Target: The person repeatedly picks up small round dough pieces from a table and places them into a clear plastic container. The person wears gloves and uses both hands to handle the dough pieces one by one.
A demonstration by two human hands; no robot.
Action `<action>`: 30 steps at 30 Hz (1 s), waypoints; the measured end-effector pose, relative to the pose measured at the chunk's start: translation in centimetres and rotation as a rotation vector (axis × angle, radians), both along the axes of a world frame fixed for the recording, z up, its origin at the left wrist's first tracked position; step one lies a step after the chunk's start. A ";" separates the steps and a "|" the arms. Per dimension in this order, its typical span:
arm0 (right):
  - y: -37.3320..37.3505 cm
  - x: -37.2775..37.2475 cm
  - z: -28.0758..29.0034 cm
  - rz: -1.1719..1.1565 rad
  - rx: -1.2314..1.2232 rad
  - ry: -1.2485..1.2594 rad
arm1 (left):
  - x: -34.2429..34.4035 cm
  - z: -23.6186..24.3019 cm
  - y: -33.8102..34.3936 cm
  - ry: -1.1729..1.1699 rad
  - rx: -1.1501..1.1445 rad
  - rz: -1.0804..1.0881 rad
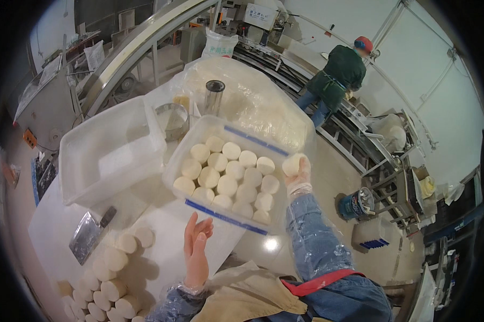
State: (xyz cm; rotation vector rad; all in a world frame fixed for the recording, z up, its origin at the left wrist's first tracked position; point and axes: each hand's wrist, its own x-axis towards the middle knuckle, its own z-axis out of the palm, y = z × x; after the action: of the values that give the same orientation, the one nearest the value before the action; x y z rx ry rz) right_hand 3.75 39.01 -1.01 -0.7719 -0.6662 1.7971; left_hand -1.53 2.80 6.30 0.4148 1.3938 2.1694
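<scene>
My right hand (300, 173) holds a pale cylindrical dough piece (292, 163) by the right rim of a translucent plastic box (277, 216) with blue strips along two sides. Rows of several similar pieces (217, 162) lie in that box. My left hand (197, 249) is open, fingers slightly curled, just below the box's near blue strip. At lower left, a loose pile of more pieces (113, 288) lies on the white table (54, 225) beside a cleaver (85, 238).
An empty white tub (108, 142), a metal cylinder (214, 101), a round pan (172, 123) and a plastic-covered pale mound (253, 94) surround the box. A co-worker (333, 78) stands at machinery behind. A blue bucket (352, 203) and another bin (371, 231) are on the floor at right.
</scene>
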 end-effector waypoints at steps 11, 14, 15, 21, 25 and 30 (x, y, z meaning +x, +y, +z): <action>4.7 -1.4 -13.7 0.055 -0.145 -0.564 | -0.8 -1.2 3.9 -0.045 -0.125 0.014; 4.0 -1.4 -12.7 0.098 -0.092 -0.698 | -0.7 -1.5 3.4 -0.072 -0.118 0.010; 3.5 -1.4 -12.5 0.109 -0.075 -0.741 | -0.5 -1.6 3.1 -0.084 -0.119 0.023; 2.1 -1.9 -11.5 0.175 0.184 -1.095 | 0.3 -1.7 -0.9 -0.127 -0.121 0.132; 1.5 -2.4 -5.2 0.231 0.684 -1.449 | 1.4 -4.1 -4.5 -0.229 -0.146 0.208; -10.1 -5.2 7.3 0.193 1.560 -1.377 | 1.9 -9.4 -10.3 -0.276 -0.140 0.532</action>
State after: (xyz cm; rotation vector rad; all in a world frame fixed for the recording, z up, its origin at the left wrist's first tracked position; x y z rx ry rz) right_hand -1.48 28.88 6.25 -0.6383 -2.5608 0.1477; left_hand 0.41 -7.49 -3.07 -0.3386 1.6090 2.3890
